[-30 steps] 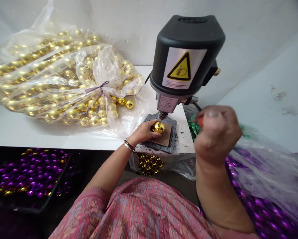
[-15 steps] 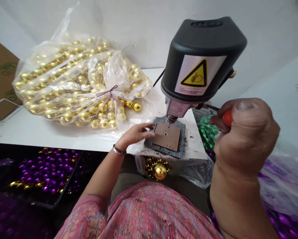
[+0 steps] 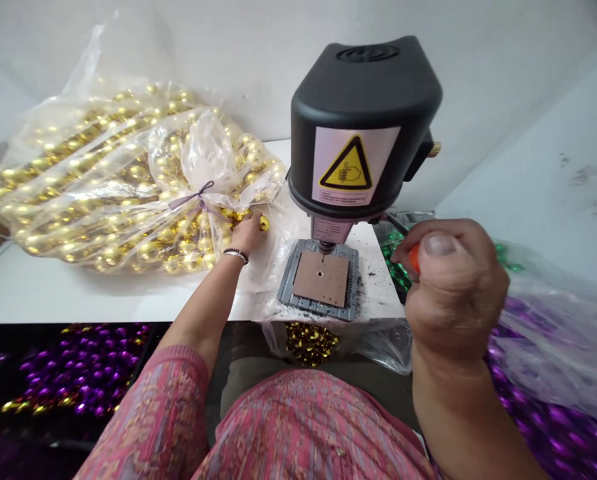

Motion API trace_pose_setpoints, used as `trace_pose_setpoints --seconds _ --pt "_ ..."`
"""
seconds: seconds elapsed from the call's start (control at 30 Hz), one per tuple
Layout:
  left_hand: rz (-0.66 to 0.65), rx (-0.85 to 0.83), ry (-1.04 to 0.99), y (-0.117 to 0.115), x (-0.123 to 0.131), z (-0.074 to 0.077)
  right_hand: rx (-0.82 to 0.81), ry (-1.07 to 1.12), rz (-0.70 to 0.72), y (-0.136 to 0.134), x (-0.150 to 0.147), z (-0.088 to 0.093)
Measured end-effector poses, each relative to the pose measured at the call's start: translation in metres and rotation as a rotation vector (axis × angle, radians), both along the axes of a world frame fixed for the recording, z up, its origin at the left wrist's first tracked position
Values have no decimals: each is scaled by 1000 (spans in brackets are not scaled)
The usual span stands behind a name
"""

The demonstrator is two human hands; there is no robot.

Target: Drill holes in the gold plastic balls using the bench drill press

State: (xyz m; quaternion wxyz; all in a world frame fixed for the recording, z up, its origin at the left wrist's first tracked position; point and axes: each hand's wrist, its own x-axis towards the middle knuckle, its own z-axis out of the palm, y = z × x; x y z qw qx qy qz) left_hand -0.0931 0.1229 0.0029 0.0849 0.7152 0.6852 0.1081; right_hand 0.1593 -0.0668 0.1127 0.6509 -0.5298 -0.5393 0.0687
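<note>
My left hand (image 3: pixel 247 233) reaches to the mouth of a clear plastic bag (image 3: pixel 113 173) full of gold balls, its fingers closed around one gold ball (image 3: pixel 263 223). My right hand (image 3: pixel 451 283) is closed on the orange-tipped lever handle (image 3: pixel 414 259) of a small black drill press (image 3: pixel 363 127). Under the drill bit lies a brown board with a hole (image 3: pixel 321 277) on the grey base plate (image 3: pixel 287 283); nothing rests on it.
The press stands on a white table (image 3: pixel 53 293) against a white wall. Below the table's edge hangs a bag of gold balls (image 3: pixel 311 343). Purple balls fill a tray (image 3: pixel 73 367) at lower left and a plastic bag (image 3: pixel 548 373) at right. Green balls (image 3: pixel 396 263) lie behind my right hand.
The gold ball held under the bit a second ago dropped into the bag below the table. My left hand then moved left from the plate to the big bag and took a ball.
</note>
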Motion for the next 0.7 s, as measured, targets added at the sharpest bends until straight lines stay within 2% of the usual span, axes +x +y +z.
trace_pose_setpoints --seconds 0.07,0.13,0.2,0.23,0.3,0.37,0.47,0.7 --pt "-36 -5 -148 -14 0 3 29 -14 11 1 0 -2" --pt "-129 -63 -421 -34 3 9 52 -8 6 2 -1 -3" --pt "-266 -184 -707 -58 7 16 69 4 -12 3 -2 -4" --pt "-323 -264 -795 -69 10 19 77 8 -14 4 -3 -4" --pt "-356 -381 -890 -88 17 23 95 10 -5 4 -4 -4" --pt "-351 -461 -913 -100 24 25 109 8 9 4 -5 -3" --pt "-338 -514 -888 -107 35 23 105 -3 40 3 -4 -2" --pt "-334 -367 -756 -103 52 7 73 -62 60 2 1 -5"
